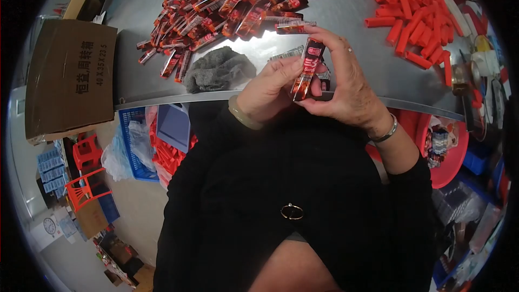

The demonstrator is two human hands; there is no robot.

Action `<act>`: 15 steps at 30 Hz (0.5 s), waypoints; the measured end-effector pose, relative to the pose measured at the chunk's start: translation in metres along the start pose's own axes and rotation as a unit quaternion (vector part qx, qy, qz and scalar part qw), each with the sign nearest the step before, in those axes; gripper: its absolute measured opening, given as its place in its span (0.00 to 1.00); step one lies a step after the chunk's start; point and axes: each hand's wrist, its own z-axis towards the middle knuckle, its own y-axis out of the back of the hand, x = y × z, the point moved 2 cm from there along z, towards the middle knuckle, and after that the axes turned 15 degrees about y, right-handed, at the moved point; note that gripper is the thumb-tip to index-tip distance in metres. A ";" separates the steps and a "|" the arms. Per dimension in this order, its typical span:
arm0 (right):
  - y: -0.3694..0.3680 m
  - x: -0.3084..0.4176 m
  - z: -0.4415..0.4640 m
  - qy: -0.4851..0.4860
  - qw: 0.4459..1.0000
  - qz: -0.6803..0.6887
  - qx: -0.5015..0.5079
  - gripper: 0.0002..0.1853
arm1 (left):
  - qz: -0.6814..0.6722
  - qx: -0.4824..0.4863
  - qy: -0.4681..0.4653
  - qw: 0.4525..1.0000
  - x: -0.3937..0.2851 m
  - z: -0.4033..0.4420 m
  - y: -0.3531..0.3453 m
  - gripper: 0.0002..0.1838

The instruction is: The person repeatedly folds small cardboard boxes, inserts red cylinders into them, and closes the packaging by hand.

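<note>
- left hand (265, 92): pinches dark red pack (308, 71).
- right hand (351, 84): thumb and forefinger brace the same pack's ends.
- grey cloth (219, 70): on metal table (340, 8).

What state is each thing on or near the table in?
Packet: tilted, held by the left hand.
Right hand: thumb at packet's near end.
Other packets: loosely heaped.
Cloth: crumpled, on the table.
Red pieces: loosely heaped.
Blue basket: open, holding plastic.
Pink tub: open, things inside.
Cardboard box: open or shut unclear.
</note>
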 end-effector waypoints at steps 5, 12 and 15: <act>0.001 0.004 0.002 0.006 0.999 0.050 -0.008 0.51 | -0.030 0.032 -0.012 0.999 0.010 0.003 0.001 0.23; 0.000 0.007 0.002 0.056 0.995 0.074 -0.024 0.51 | -0.009 0.102 0.015 0.995 0.014 -0.001 0.001 0.28; -0.001 0.007 -0.001 0.078 0.996 0.048 -0.019 0.51 | -0.005 0.102 0.013 0.995 0.015 -0.002 -0.001 0.28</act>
